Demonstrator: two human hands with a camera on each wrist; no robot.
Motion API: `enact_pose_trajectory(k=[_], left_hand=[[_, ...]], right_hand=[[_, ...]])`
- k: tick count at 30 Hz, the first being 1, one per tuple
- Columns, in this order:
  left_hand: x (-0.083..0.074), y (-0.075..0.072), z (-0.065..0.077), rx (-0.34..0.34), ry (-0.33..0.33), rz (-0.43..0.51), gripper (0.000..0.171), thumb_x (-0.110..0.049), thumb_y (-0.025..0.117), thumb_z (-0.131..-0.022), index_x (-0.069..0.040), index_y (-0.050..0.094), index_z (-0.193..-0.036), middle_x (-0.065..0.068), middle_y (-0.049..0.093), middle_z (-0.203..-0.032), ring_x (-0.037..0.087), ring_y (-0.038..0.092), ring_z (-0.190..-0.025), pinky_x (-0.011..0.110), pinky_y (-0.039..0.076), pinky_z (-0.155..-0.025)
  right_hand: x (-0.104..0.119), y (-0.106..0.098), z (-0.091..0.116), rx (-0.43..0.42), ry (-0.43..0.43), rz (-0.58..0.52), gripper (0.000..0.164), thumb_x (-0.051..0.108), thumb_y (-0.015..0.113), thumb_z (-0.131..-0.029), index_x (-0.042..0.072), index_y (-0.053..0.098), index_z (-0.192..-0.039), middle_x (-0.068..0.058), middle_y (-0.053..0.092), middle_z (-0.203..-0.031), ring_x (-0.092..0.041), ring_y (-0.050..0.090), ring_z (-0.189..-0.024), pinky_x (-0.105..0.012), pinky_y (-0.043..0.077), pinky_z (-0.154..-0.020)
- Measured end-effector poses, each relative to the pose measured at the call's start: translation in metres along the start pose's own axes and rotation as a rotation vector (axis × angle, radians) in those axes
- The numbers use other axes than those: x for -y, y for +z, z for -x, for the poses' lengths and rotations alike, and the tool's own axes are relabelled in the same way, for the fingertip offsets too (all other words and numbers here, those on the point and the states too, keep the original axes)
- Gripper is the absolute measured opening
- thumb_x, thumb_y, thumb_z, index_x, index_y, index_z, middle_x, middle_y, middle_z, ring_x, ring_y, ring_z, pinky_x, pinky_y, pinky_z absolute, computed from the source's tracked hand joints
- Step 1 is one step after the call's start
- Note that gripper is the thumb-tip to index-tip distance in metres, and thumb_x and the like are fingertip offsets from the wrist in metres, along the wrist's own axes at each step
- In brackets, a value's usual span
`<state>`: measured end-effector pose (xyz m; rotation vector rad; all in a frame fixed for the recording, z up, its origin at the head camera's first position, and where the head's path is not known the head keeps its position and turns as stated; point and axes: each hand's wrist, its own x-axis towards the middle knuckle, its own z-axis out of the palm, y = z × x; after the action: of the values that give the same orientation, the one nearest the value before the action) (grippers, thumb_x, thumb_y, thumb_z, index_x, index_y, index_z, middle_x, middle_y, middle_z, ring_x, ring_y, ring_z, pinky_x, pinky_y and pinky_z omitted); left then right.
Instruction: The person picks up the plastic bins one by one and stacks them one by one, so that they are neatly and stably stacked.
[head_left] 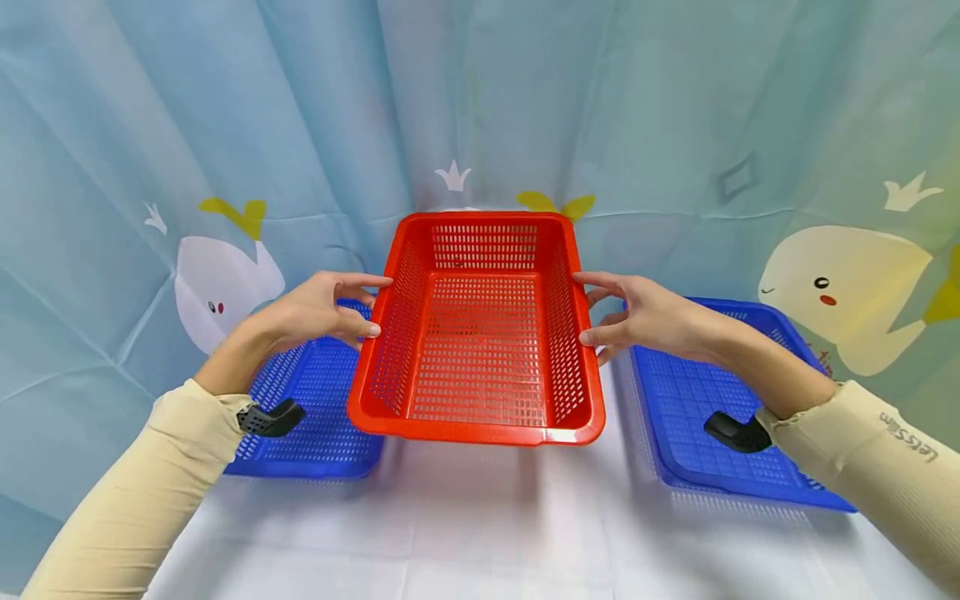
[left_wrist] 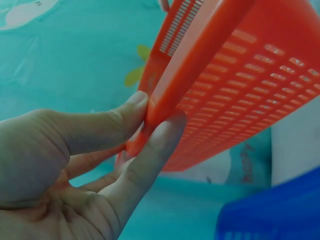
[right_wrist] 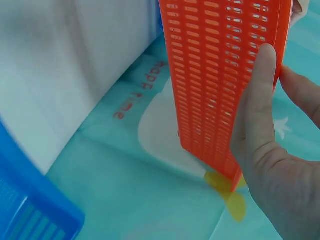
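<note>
A red plastic basket (head_left: 480,358) with slotted walls and floor is held up in the middle of the head view, its inside bare and tilted toward me. My left hand (head_left: 322,310) pinches its left rim between thumb and fingers; in the left wrist view the thumb (left_wrist: 112,122) lies along that rim. On the opposite side my right hand (head_left: 637,315) grips the right rim. The right wrist view shows one finger (right_wrist: 263,75) against the slotted outer wall, with the rim beside it.
A blue basket (head_left: 322,417) stands on the left of the white-covered table (head_left: 480,533), partly behind my left forearm. Another blue basket (head_left: 720,467) stands on the right, below my right forearm. Behind them hangs a light-blue curtain (head_left: 525,100) printed with whales.
</note>
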<state>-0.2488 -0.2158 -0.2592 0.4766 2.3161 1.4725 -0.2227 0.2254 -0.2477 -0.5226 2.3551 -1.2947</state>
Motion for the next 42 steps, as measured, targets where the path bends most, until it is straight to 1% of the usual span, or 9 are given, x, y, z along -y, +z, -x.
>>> enact_pose_trajectory(k=[8, 17, 21, 25, 31, 34, 37, 39, 42], left_hand=[[0.001, -0.032, 0.021, -0.026, -0.021, -0.086, 0.075, 0.001, 0.076, -0.090, -0.008, 0.043, -0.156, 0.027, 0.055, -0.128, 0.033, 0.074, -0.092, 0.047, 0.062, -0.083], [0.011, -0.069, 0.044, -0.049, -0.049, -0.201, 0.076, -0.007, 0.076, -0.092, -0.009, 0.039, -0.159, 0.027, 0.050, -0.139, 0.028, 0.074, -0.094, 0.042, 0.062, -0.083], [0.021, -0.084, 0.051, -0.050, -0.063, -0.203, 0.077, -0.008, 0.076, -0.093, -0.008, 0.036, -0.160, 0.026, 0.049, -0.141, 0.025, 0.073, -0.097, 0.041, 0.062, -0.084], [0.029, -0.100, 0.060, -0.054, -0.080, -0.196, 0.078, -0.009, 0.075, -0.094, -0.007, 0.034, -0.160, 0.026, 0.048, -0.142, 0.027, 0.073, -0.098, 0.042, 0.062, -0.083], [0.043, -0.119, 0.074, -0.078, -0.093, -0.208, 0.075, -0.009, 0.073, -0.095, -0.006, 0.035, -0.159, 0.025, 0.050, -0.138, 0.029, 0.072, -0.097, 0.046, 0.062, -0.079], [0.049, -0.129, 0.081, -0.094, -0.108, -0.212, 0.074, -0.009, 0.074, -0.094, -0.006, 0.037, -0.158, 0.020, 0.056, -0.132, 0.029, 0.072, -0.097, 0.048, 0.062, -0.079], [0.055, -0.138, 0.086, -0.108, -0.118, -0.216, 0.072, -0.006, 0.074, -0.094, -0.006, 0.039, -0.157, 0.012, 0.061, -0.125, 0.029, 0.072, -0.096, 0.048, 0.062, -0.079], [0.059, -0.145, 0.088, -0.113, -0.122, -0.224, 0.072, -0.004, 0.073, -0.093, -0.007, 0.040, -0.157, 0.010, 0.061, -0.125, 0.028, 0.071, -0.096, 0.047, 0.062, -0.079], [0.064, -0.152, 0.093, -0.117, -0.135, -0.237, 0.072, -0.003, 0.073, -0.093, -0.009, 0.040, -0.157, 0.016, 0.055, -0.132, 0.026, 0.071, -0.096, 0.046, 0.062, -0.079]], right_hand=[[0.016, 0.022, -0.028, 0.008, -0.049, -0.078, 0.093, 0.001, 0.074, -0.093, 0.010, 0.016, -0.165, -0.024, 0.040, -0.141, -0.036, 0.073, -0.093, -0.047, 0.061, -0.085], [0.028, 0.055, -0.065, 0.013, -0.119, -0.183, 0.092, -0.006, 0.072, -0.092, 0.006, 0.016, -0.164, -0.024, 0.040, -0.136, -0.036, 0.074, -0.090, -0.051, 0.061, -0.081], [0.033, 0.068, -0.080, 0.014, -0.128, -0.219, 0.092, -0.007, 0.072, -0.091, 0.005, 0.016, -0.164, -0.023, 0.041, -0.134, -0.038, 0.074, -0.086, -0.048, 0.062, -0.079], [0.038, 0.083, -0.095, 0.017, -0.137, -0.272, 0.092, -0.007, 0.072, -0.091, 0.006, 0.018, -0.164, -0.022, 0.043, -0.134, -0.039, 0.074, -0.083, -0.046, 0.062, -0.079], [0.044, 0.106, -0.115, 0.031, -0.171, -0.332, 0.093, -0.009, 0.072, -0.090, 0.006, 0.019, -0.164, -0.024, 0.043, -0.133, -0.038, 0.075, -0.086, -0.052, 0.061, -0.081], [0.048, 0.117, -0.123, 0.037, -0.185, -0.350, 0.093, -0.010, 0.072, -0.090, 0.007, 0.019, -0.164, -0.024, 0.044, -0.130, -0.037, 0.074, -0.088, -0.054, 0.061, -0.081], [0.052, 0.128, -0.130, 0.039, -0.196, -0.367, 0.093, -0.011, 0.072, -0.090, 0.007, 0.019, -0.164, -0.024, 0.045, -0.128, -0.036, 0.074, -0.090, -0.052, 0.061, -0.080], [0.054, 0.135, -0.135, 0.036, -0.200, -0.373, 0.093, -0.011, 0.072, -0.090, 0.007, 0.019, -0.164, -0.023, 0.045, -0.128, -0.036, 0.075, -0.089, -0.050, 0.062, -0.078], [0.057, 0.145, -0.140, 0.030, -0.196, -0.368, 0.093, -0.009, 0.072, -0.090, 0.008, 0.019, -0.164, -0.022, 0.045, -0.128, -0.035, 0.075, -0.086, -0.047, 0.063, -0.078]])
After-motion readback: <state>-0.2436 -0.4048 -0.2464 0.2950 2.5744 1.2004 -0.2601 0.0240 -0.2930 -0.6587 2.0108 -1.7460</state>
